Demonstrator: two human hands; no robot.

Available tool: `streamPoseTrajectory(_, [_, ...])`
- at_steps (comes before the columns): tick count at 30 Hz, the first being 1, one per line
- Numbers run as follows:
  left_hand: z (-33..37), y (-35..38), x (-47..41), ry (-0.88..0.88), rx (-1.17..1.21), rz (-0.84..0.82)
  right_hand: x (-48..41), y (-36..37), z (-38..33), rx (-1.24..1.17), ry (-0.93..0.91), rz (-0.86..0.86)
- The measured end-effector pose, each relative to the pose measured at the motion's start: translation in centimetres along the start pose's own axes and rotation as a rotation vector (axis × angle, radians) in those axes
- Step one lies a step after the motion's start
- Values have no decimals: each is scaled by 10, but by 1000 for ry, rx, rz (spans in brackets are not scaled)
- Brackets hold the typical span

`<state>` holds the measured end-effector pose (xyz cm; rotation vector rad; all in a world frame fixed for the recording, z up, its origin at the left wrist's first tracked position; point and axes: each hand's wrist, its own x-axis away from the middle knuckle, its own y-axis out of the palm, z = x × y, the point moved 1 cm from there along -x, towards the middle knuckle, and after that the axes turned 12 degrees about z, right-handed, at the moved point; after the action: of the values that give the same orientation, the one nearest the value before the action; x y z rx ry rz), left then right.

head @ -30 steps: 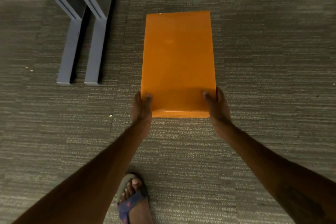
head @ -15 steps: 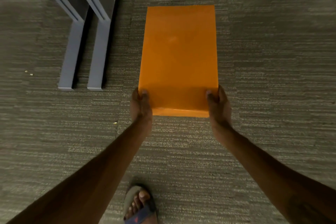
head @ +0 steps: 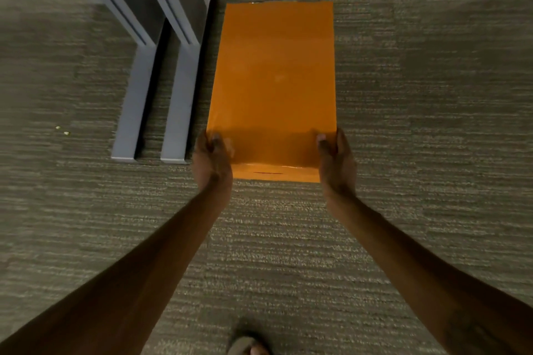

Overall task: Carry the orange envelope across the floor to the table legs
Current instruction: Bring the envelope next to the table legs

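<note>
Above the grey striped carpet (head: 403, 124), both hands hold the orange envelope (head: 274, 81) flat by its near corners: left hand (head: 212, 160) and right hand (head: 336, 163) each clamped on an edge, fingers hidden beneath. Grey table legs (head: 178, 89) stand just left, tops cut off. A sandalled foot (head: 249, 347) is half cropped below.

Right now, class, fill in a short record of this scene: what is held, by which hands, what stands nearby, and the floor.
Held item: orange envelope, flat, long side pointing away from the person
Left hand: grip on the near left corner
Right hand: grip on the near right corner
Nearby: grey table legs, just left of the envelope
Floor: grey striped carpet
Also seen: toes in a sandal at the bottom edge
</note>
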<state>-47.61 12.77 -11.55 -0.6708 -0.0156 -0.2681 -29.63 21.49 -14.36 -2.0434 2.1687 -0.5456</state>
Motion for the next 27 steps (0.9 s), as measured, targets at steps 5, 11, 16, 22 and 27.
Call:
streamPoseTrajectory(5, [-12,-11,-63,-12,-27,25,0,62,-21,52,-25,-29])
streamPoseTrajectory(11, [-19,-16,-84,18,23,1,6,78,-23,79,-69,-59])
streamPoseTrajectory(16, [-24,-22,-93,60,-15,-14,9,90,-29,138,-85,-67])
streamPoseTrajectory(22, [-30,-26,-104,77,-88,-2,8,100,-31,190,-101,-113])
streamPoseTrajectory(27, [-32,-32,-102,62,-137,-47,7,97,-33,194,-56,-169])
